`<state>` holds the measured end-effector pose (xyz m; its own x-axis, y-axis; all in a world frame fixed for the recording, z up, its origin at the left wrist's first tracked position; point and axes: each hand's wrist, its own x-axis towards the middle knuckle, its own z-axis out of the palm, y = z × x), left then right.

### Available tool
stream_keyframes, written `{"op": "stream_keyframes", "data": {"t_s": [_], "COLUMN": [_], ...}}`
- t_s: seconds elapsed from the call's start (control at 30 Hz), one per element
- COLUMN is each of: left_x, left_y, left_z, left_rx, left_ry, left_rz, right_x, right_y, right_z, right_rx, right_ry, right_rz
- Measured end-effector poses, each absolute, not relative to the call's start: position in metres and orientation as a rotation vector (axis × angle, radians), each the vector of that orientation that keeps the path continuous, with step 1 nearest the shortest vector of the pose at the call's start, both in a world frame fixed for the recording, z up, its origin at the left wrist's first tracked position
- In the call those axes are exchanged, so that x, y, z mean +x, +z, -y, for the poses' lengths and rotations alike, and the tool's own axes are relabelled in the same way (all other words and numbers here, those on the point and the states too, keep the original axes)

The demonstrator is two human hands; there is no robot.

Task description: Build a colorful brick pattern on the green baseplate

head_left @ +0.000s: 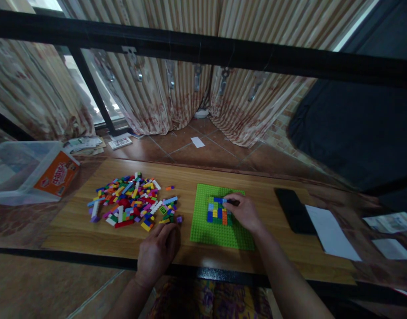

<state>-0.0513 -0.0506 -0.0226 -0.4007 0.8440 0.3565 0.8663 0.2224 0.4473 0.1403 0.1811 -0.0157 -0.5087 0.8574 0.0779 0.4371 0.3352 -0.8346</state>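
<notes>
A bright green studded baseplate [201, 230] lies on the wooden table, bearing a small patch of building bricks [215, 213] in blue, light blue, yellow, white and orange. Over the upper right of that patch, my right hand [245, 212] pinches a small brick at the studs; the fingers partly cover it. My left hand [157, 253] rests at the near edge of a loose heap of mixed bricks [132, 201], left of the baseplate. Its fingers are curled together, and what they hold, if anything, is hidden. Beside its fingertips sits a purple brick [179, 219].
At the far left stands a clear plastic box [22, 173] with an orange label. A black phone-like slab [294, 210] and a white paper sheet [331, 232] lie on the right. A dark metal rail [203, 42] crosses beyond the table, in front of striped curtains [176, 102].
</notes>
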Motion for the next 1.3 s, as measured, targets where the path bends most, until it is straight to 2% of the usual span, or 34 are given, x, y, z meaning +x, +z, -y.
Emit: {"op": "stream_keyframes", "data": {"t_s": [0.4, 0.8, 1.0, 1.3], "left_x": [-0.05, -0.049, -0.049, -0.045], "left_y": [-0.024, -0.02, -0.022, -0.018], "left_z": [0.051, 0.051, 0.051, 0.051], "left_rx": [-1.671, -1.678, -1.634, -1.607], "left_ry": [-0.911, -0.904, -0.845, -0.855], "left_rz": [2.464, 2.46, 2.503, 2.554], "right_x": [0.135, 0.148, 0.163, 0.156], "right_y": [-0.006, -0.017, -0.028, -0.028], "right_z": [-0.197, -0.192, -0.171, -0.135], "right_rx": [-1.136, -1.06, -1.071, -0.946], "right_ry": [1.118, 1.101, 0.978, 0.662], "right_rz": [2.279, 2.201, 2.061, 2.31]}}
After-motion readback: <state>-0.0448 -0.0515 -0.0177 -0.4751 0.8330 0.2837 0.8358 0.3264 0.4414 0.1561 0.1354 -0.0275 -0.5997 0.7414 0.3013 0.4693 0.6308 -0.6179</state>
